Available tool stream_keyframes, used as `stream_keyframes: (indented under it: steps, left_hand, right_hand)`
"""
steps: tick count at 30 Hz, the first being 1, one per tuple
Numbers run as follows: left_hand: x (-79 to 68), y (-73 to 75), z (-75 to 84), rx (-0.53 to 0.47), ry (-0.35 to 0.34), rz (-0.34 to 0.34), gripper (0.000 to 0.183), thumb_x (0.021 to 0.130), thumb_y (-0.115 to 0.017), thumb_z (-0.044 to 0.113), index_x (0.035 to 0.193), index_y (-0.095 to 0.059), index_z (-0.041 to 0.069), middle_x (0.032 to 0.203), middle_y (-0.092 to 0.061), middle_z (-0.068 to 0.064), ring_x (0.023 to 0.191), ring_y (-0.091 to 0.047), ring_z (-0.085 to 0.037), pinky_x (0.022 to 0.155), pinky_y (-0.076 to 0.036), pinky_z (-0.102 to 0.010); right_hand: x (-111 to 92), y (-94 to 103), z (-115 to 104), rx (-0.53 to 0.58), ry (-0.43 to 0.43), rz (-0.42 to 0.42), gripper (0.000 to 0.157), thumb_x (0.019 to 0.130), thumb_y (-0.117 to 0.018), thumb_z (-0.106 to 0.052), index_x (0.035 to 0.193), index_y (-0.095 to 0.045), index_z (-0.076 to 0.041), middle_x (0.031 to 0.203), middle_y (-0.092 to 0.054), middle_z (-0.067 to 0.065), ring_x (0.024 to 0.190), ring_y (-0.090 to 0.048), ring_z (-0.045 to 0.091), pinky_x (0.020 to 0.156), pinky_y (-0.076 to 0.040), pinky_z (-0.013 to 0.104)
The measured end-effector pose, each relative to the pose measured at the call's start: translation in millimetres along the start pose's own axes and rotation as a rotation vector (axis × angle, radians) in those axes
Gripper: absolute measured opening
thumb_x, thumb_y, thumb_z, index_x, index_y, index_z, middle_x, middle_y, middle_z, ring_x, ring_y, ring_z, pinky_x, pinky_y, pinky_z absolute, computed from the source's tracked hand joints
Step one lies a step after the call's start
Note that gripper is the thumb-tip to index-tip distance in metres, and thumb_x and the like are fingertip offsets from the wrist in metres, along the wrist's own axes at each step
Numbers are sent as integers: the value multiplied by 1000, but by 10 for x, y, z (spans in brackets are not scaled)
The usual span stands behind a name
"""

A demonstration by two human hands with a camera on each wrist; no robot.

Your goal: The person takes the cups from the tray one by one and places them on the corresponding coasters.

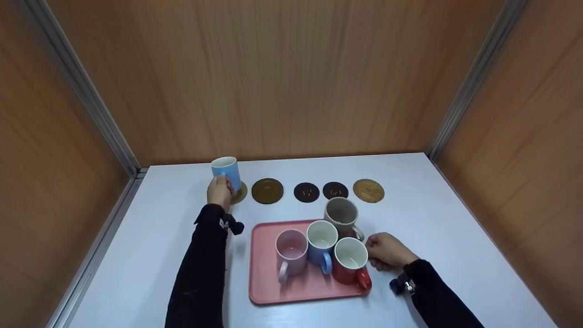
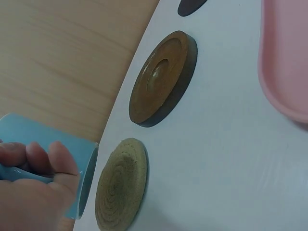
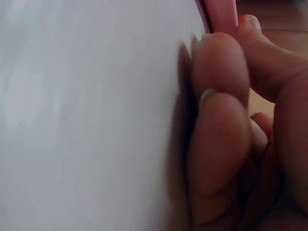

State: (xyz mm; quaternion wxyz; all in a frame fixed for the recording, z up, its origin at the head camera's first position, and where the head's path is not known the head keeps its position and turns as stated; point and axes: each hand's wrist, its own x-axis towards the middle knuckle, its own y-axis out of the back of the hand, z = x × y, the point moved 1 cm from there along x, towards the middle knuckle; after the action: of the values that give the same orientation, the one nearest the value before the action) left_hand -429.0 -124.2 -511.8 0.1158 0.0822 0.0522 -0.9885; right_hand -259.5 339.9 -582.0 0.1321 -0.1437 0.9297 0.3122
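Note:
My left hand (image 1: 220, 191) grips the handle of a light blue mug (image 1: 230, 174), fingers curled round it. The mug is close over a woven round coaster (image 2: 121, 185) at the left end of a row, overlapping it in the head view. Loosely curled, my right hand (image 1: 387, 250) rests on the table at the right edge of a pink tray (image 1: 264, 289), next to a red mug (image 1: 344, 273). In the right wrist view its fingertips (image 3: 221, 62) lie right by the tray's rim, with nothing held between them.
A pink mug (image 1: 296, 257), a blue mug (image 1: 317, 255) and a grey mug (image 1: 334, 218) also stand on the tray. Right of the woven coaster lie a brown wooden coaster (image 1: 267, 191), two dark coasters (image 1: 306, 192) and a cork-coloured one (image 1: 369, 191). Wooden panels enclose the white table (image 1: 150, 246).

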Motion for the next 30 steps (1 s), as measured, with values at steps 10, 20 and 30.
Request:
stream_keyframes:
  steps: [10,20,30]
  left_hand:
    - [1,104,-62,35,17,-15,29,118,-29,23,104,-48,6,95,-50,-5,95,-53,-22,97,-52,-41]
    - [-68,141,-323,258,-13,-30,39,118,-29,20,126,-55,-7,136,-59,-28,127,-62,-41,109,-52,-46]
    - [-318,142,-417,288,5,-14,45,118,-29,24,135,-58,-6,136,-61,-28,90,-72,-25,91,-60,-42]
  right_hand:
    - [12,10,-42,-1,8,-13,24,101,-71,-28,88,-65,-8,62,-63,-1,49,-56,10,45,-45,22]
    - [1,17,-18,-21,-2,6,22,100,-71,-26,87,-65,-9,63,-63,-1,50,-58,10,47,-46,22]
    - [11,13,3,8,-14,10,19,99,-70,-22,87,-65,-8,63,-63,-1,49,-57,10,46,-46,22]
